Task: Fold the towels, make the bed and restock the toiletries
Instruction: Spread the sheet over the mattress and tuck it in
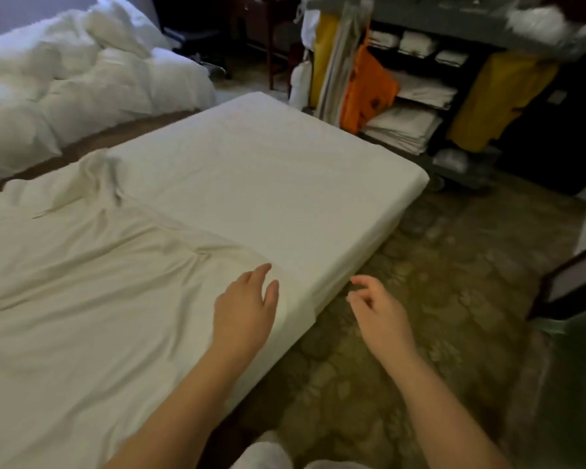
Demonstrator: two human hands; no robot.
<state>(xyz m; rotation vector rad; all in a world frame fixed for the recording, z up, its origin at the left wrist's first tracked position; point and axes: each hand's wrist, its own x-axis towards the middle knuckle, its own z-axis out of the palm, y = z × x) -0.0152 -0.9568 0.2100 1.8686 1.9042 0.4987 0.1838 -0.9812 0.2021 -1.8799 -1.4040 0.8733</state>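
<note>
Bed (251,184) fills left and centre of view, its near long edge running diagonally from bottom centre up to the rounded far-right corner. White sheet (92,299) covers the near/left part, wrinkled, w/ creases fanning toward a bunched ridge near the far side; its edge ends just right of the left hand, and beyond that the mattress surface looks smooth and flat to the corner.

Left hand (242,309) sits over the sheet close to the bed's near edge, palm down, fingers loosely spread and slightly curled, gripping nothing; can't tell if it touches the fabric. Right hand (379,309) is off the bed, over the carpet (437,299), just beside the mattress side, fingers curled inward w/ thumb and forefinger near each other but nothing between them.

Patterned carpet is open on the right, a wide strip between bed edge and dark furniture frame (562,282) at right.

Farther back, a housekeeping cart (454,96) stands near the bed's far corner, shelves stacked w/ folded white linens (403,126), orange and yellow bags hanging off it. Far left, a second bed holds a rumpled white duvet (65,79), separated by a narrow floor gap.
</note>
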